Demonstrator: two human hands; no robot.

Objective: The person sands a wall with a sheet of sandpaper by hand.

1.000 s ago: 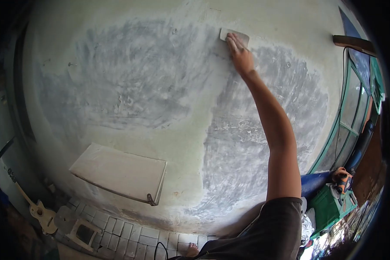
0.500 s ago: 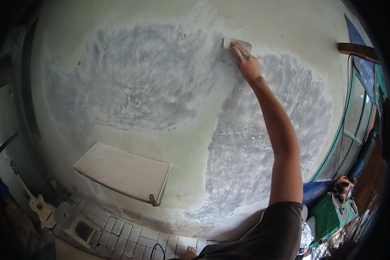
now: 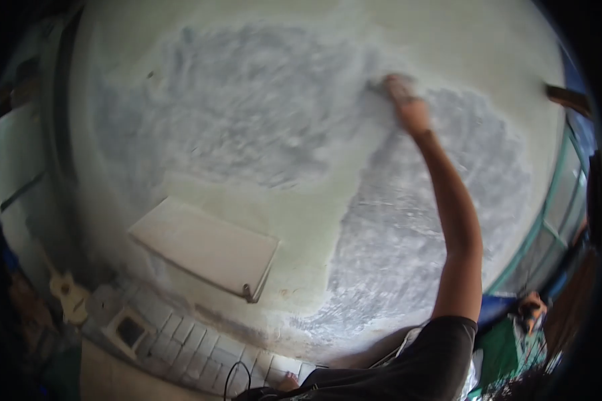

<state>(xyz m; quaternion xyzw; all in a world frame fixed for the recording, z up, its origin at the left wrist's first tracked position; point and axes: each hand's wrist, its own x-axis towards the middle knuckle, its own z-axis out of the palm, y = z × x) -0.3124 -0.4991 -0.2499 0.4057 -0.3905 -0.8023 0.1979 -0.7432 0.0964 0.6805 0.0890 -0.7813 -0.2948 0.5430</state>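
Note:
High on the wall [image 3: 294,230], my right hand [image 3: 409,105] is closed around a flat rectangular scraper [image 3: 379,84], pressed against the surface. Motion blur smears the fingers and the scraper, so its exact make is hard to see. The hand lies between two rough grey patches on the pale green wall: a wide grey patch [image 3: 247,100] to the left and a taller grey patch [image 3: 394,227] below and to the right. My arm reaches up from the lower right in a dark sleeve. My left hand is out of the picture.
A pale boxy ledge [image 3: 207,247] juts from the lower wall. Below lie grey paving blocks [image 3: 187,334], with a guitar-shaped wooden body [image 3: 69,297] at left. An orange-and-black power tool [image 3: 532,309] sits at right beneath a green-framed window [image 3: 548,220]. A wooden beam [image 3: 568,99] sticks out at upper right.
The camera view has shifted, so the wall appears farther right and tilted. My right hand with the scraper sits slightly lower on the wall and is now blurred.

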